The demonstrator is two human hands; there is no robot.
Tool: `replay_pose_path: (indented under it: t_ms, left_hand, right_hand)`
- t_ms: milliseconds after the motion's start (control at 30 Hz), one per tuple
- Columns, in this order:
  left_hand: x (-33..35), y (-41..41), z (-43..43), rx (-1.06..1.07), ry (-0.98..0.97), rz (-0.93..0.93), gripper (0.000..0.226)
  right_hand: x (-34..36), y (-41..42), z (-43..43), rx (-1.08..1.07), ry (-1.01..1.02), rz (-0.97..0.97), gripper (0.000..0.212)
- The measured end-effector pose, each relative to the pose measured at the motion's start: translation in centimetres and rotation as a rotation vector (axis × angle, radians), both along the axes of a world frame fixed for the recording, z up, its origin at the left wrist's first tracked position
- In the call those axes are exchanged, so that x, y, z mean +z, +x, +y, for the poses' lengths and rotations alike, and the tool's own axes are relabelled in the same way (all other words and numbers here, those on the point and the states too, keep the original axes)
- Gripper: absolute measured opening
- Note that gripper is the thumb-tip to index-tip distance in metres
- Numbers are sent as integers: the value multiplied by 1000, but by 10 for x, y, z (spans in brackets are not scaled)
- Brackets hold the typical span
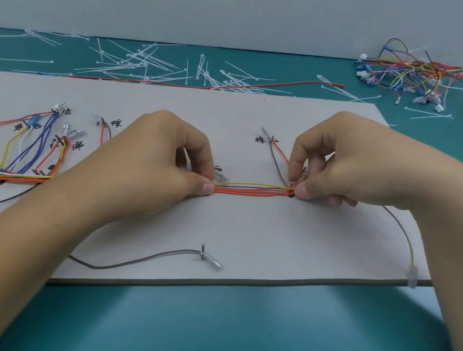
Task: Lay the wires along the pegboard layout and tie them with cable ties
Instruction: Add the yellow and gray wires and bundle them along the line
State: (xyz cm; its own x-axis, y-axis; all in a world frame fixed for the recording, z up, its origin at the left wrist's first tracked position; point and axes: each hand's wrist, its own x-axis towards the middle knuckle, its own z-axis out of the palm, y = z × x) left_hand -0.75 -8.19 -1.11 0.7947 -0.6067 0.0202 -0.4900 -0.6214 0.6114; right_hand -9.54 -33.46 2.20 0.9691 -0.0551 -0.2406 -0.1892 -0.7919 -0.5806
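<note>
A grey pegboard [247, 232] lies on the teal table with black labels written on it. A bundle of red, yellow and grey wires [251, 190] runs straight across its middle. My left hand [156, 163] pinches the bundle at its left end between thumb and forefinger. My right hand [335, 162] pinches the bundle's right end, where a dark peg shows under the fingertips. More coloured wires [28, 146] fan out at the board's left. A loose grey wire [144, 257] with a terminal lies near the front edge. A yellow wire [406, 241] trails off to the right.
Several white cable ties [150, 64] lie scattered on the table behind the board, with a long red wire [274, 85] among them. A tangle of finished wire harnesses [429, 75] sits at the back right. A grey wall stands behind.
</note>
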Motion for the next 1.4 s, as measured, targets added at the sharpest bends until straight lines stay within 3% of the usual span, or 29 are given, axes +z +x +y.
replay_pose_path:
  t_ms: [200, 333, 567, 833, 967, 1267, 1400]
  left_hand:
    - [0, -2, 5, -39, -55, 27, 11]
    - [5, -3, -4, -17, 29, -51, 17]
    - [11, 1, 4, -13, 129, -168, 26]
    - [10, 24, 62, 107, 215, -252, 48]
    - [14, 23, 51, 66, 174, -268, 50]
    - [16, 8, 12, -180, 131, -200, 36]
    - [18, 10, 0, -235, 101, -178, 19]
  right_hand:
    - [2, 0, 4, 32, -106, -66, 18]
    - [-1, -1, 12, 90, -251, -145, 23]
    - [-8, -1, 31, 105, -307, -265, 23]
    - [-23, 16, 76, 128, -209, -495, 12]
    - [-24, 16, 69, 114, -122, -407, 11]
    - [-19, 7, 54, 138, -13, -318, 32]
    - [-13, 4, 42, 95, 74, -315, 28]
